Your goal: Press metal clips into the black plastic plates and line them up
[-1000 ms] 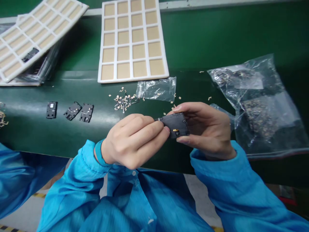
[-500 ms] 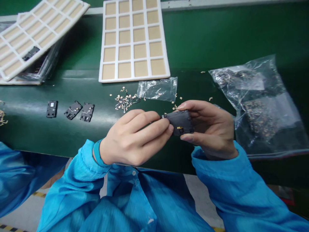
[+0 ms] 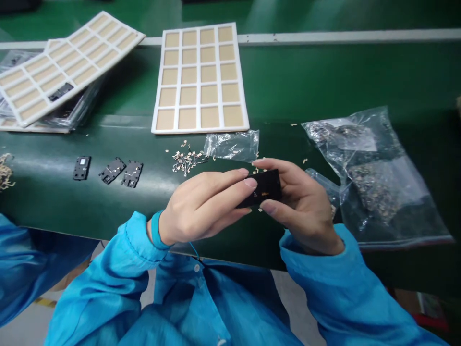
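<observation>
Both your hands grip the black rectangular plate (image 3: 261, 188): your right hand (image 3: 302, 206) pinches it between thumb and fingers from the right, and the fingertips of your left hand (image 3: 216, 190) press on its left end. Your fingers hide that end and part of the lower edge. A tiny gold-coloured speck (image 3: 265, 193) shows on its face, too small to make out.

Just beyond your fingertips, a loose scatter of small metal pieces (image 3: 187, 161) lies on the green counter (image 3: 324, 81), beside a small clear plastic bag (image 3: 232, 145). To the right of your grip, a larger clear zip bag (image 3: 370, 178) holds a dark mass of parts, blurred by the plastic. Left of your grip lie three black plates (image 3: 112, 170) in a row. Farther off, past the small bag, is a white tray of tan pads (image 3: 200, 79). At upper left, more trays (image 3: 65, 67) overlap, and the frame cuts off their left side.
</observation>
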Demonstrator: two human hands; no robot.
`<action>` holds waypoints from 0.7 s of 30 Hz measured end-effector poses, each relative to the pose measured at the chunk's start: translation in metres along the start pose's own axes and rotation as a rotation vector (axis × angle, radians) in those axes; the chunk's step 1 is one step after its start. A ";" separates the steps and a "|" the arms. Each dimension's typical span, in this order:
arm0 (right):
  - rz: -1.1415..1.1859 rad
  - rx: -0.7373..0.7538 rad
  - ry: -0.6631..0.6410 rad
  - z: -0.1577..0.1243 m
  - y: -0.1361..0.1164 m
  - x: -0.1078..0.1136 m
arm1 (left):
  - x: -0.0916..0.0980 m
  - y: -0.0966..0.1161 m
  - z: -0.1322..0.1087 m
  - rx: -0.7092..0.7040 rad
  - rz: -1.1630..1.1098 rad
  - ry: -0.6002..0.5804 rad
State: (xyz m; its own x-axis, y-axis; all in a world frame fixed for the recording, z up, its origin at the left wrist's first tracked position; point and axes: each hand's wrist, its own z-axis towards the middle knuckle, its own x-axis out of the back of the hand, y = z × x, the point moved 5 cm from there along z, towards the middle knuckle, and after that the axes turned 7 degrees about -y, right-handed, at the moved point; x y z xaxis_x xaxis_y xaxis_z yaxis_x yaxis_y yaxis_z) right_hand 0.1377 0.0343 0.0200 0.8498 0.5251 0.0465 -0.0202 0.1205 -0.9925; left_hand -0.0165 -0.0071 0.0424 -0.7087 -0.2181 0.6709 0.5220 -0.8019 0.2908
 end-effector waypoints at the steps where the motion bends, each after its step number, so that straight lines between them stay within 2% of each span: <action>1: -0.029 -0.025 -0.001 0.000 0.001 -0.001 | -0.001 0.001 0.000 -0.011 0.020 0.004; 7: -0.087 -0.090 -0.046 0.001 0.007 -0.004 | -0.005 0.002 0.000 -0.032 0.065 0.002; 13: -0.186 -0.030 -0.009 0.000 0.008 -0.001 | -0.010 0.000 0.000 -0.054 0.091 -0.004; 17: -0.295 0.052 0.005 0.006 0.005 -0.003 | -0.013 0.004 0.001 -0.095 0.209 -0.018; 19: -0.321 0.078 -0.025 0.009 0.004 -0.006 | -0.009 -0.002 -0.003 -0.058 0.266 -0.015; 21: -0.315 0.054 -0.055 0.011 0.007 -0.008 | 0.006 -0.020 -0.016 0.021 0.325 0.012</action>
State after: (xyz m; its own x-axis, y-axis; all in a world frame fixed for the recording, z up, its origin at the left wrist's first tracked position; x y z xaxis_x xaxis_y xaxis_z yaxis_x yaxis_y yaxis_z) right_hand 0.1252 0.0406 0.0139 0.7889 0.4995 0.3581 0.2105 0.3278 -0.9210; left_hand -0.0390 -0.0014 0.0302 -0.5089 -0.4673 0.7230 0.7314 -0.6775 0.0770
